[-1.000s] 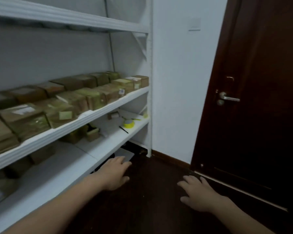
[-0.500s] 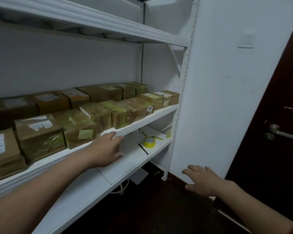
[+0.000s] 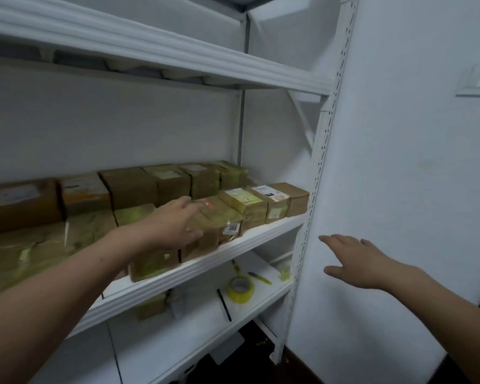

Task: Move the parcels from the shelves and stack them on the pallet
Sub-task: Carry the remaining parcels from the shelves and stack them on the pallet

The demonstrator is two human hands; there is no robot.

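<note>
I am holding my left hand [image 3: 175,225] over a front-row parcel [image 3: 219,217] on the middle shelf [image 3: 261,239], where the parcels [image 3: 128,187] are sitting packed in two rows. Its fingers [image 3: 187,202] are lying apart and fairly straight above the top face, the thumb hanging down by the near face. They are not clamping anything yet, and I cannot tell whether they are touching the box. My right hand [image 3: 358,261] is hovering empty in front of the white wall [image 3: 399,189], fingers spread. I am judging this parcel to be a small stiff cardboard box, probably light enough for one hand. The glossy yellowish tape wrapping it is likely making the faces slick. I am planning to pinch it across top and front, slide it clear of its neighbours, then bring the right hand under its base. I am seeing no pallet from here.
</note>
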